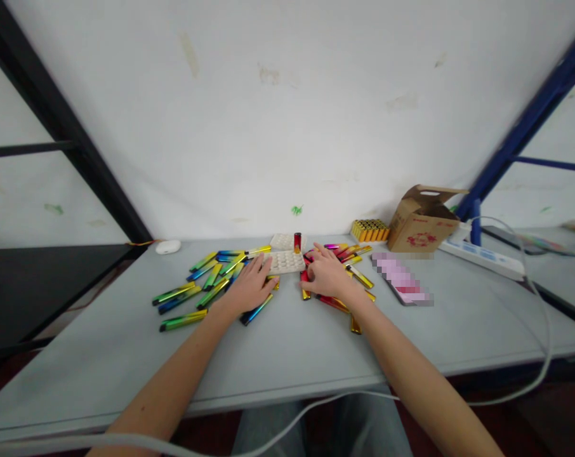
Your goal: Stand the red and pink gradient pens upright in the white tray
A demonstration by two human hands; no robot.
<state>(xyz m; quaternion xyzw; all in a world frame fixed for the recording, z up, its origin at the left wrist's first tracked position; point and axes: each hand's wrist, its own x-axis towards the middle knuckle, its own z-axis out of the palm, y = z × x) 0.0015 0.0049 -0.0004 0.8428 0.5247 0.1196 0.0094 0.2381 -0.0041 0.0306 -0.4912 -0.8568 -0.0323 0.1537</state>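
Observation:
My left hand (252, 284) lies palm down with fingers stretched over shiny blue, green and yellow tubes; a blue tube (259, 311) pokes out beneath it. The thumb is beside a small gold tube end (274, 282). My right hand (330, 274) has its thumb and index finger closed at a red-and-gold tube (306, 289), its other fingers reaching over more red and gold tubes (361, 277). Between the hands sits a white tray with rows of hollows (285, 261). A red-and-black tube (297, 243) stands upright at its back edge.
Behind is a second white tray (280, 240). At back right stand a block of upright yellow cylinders (370, 231), an open cardboard box (418, 228), a phone (402, 278) and a power strip (482, 257). A white case (168, 247) lies at left; a white cable (549, 324) crosses in front.

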